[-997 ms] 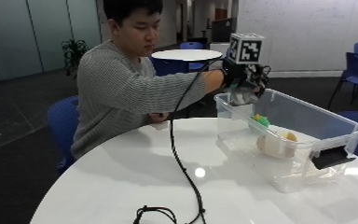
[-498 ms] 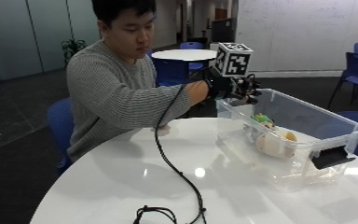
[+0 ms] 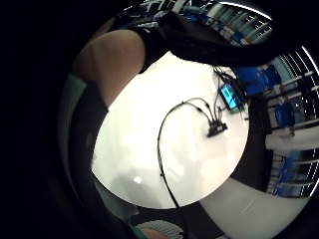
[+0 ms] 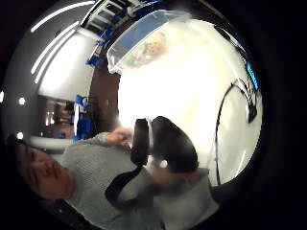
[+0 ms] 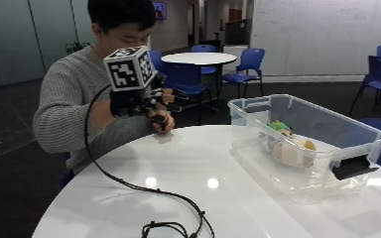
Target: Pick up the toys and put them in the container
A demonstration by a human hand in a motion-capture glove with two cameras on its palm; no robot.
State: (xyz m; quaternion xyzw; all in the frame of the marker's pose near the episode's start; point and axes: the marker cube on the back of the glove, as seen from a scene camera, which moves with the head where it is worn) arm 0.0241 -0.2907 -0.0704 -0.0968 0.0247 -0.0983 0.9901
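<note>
A clear plastic container [image 5: 339, 124] stands on the right side of the round white table [image 5: 197, 168]. Inside it lie a cream toy [image 5: 295, 151] and a small green and yellow toy [image 5: 278, 126]. No toy shows on the tabletop. My gloved right hand [image 5: 141, 101] is raised in front of the person's chest, above the table's far left edge and well away from the container. Its fingers hang loosely curled and hold nothing. The bare left hand [image 5: 166, 122] is just under it. The thumb side palm view shows the container [image 4: 144, 33] with the toys [image 4: 154, 46] from afar.
A black cable [image 5: 131, 186] runs from the glove across the table [image 3: 144, 149] toward its front edge. The cable [image 3: 162, 149] leads toward a small device with a lit screen [image 3: 230, 95]. Blue chairs [image 5: 246, 64] and another round table [image 5: 198, 58] stand behind.
My gloved hand has drawn back from above the container's far end to the left, toward the person's chest. The toys in the container lie as before.
</note>
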